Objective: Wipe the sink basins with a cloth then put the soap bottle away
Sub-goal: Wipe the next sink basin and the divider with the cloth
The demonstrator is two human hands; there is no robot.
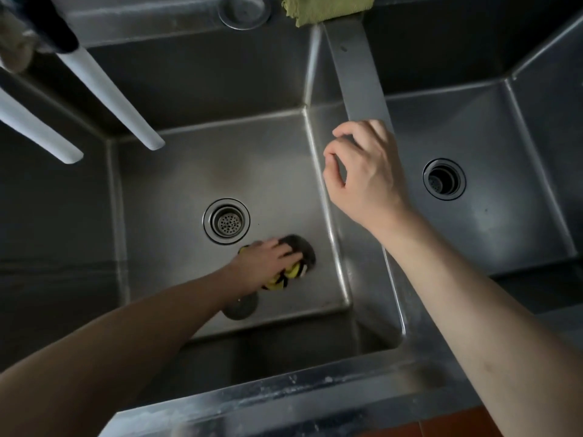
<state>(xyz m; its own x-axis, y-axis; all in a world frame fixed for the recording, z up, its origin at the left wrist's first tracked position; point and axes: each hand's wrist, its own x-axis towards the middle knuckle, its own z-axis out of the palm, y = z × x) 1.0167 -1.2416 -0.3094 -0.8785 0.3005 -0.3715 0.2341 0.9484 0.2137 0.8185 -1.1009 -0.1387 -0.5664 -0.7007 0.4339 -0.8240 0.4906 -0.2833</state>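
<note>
You are in the wiping stage, by the look of it, and working the left basin (176,171). Your left hand (265,258) is down on its floor, fingers curled over a bunched cloth (295,263) of yellow and dark grey, just beside the drain (226,221) on its near right. I cannot tell how much of this basin has already been gone over; the steel looks dull and even all round. A round dark disc (240,306), perhaps a drain cover, lies under your forearm near the front wall.

Your right hand (362,171) is empty, fingers loosely curled, hovering over the divider (359,74) between the basins. The right basin (492,228), with its own drain (444,179), looks untouched as far as one can judge, so it is probably next.

The soap bottle is not in view, so that step is plainly left to do.

As for the surroundings: two white bars (110,96) slant across the top left, a green cloth (325,7) hangs over the back rim at the divider, and the front rim (284,395) carries pale streaks. The light is dim.
</note>
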